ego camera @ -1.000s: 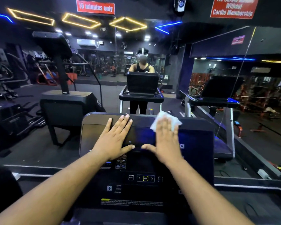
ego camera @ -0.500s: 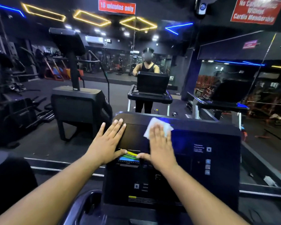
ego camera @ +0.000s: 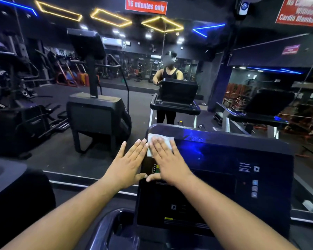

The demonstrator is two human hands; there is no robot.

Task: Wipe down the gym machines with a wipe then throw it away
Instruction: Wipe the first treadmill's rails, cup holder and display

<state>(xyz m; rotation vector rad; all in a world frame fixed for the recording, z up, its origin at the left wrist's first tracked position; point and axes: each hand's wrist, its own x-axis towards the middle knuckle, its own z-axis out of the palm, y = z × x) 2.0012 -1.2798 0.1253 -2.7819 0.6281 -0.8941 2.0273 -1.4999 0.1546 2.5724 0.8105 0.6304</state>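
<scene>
Your flat, open right hand (ego camera: 167, 164) pins the thin, limp wipe (ego camera: 157, 140) under its fingertips; pinch its free edge.

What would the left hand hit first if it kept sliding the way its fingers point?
Probably the wipe under the right hand. The left hand points up and right, its fingertips beside the wipe's left edge at the console corner. Depth is unclear.

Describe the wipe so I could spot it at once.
Find the big dark treadmill console directly in front of the person. At its top left corner, the right hand presses flat on the wipe, the only white, crumpled thing on that black panel.
</scene>
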